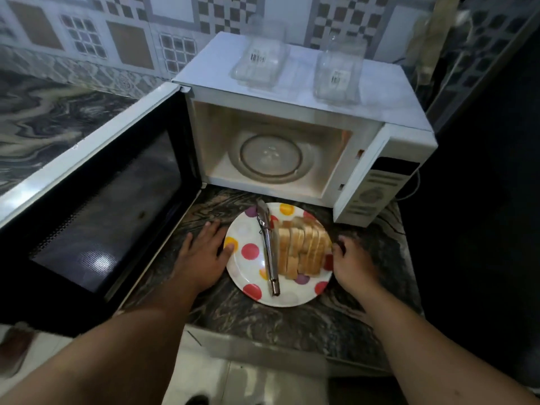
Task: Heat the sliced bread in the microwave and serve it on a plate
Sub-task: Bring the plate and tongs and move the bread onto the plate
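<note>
Dark marbled stone table point(292, 325) against a patterned tiled wall point(87, 39). White microwave oven point(292, 92) stands on it, door point(96, 206) swung open to my left, glass turntable point(271, 156) bare. Before it sits a round white plate with coloured dots point(248, 252), carrying sliced bread point(304, 249) and steel tongs point(270, 247). My left hand point(204, 252) lies flat, fingers straight, thumb on the plate's left rim. My right hand point(353, 264), fingers curled, touches its right rim.

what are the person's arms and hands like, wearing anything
Both forearms are bare, with no sleeves in view. The left hand and right hand wear no gloves, and no watch, bracelet or ring shows. The picture is too soft to tell finer marks.
</note>
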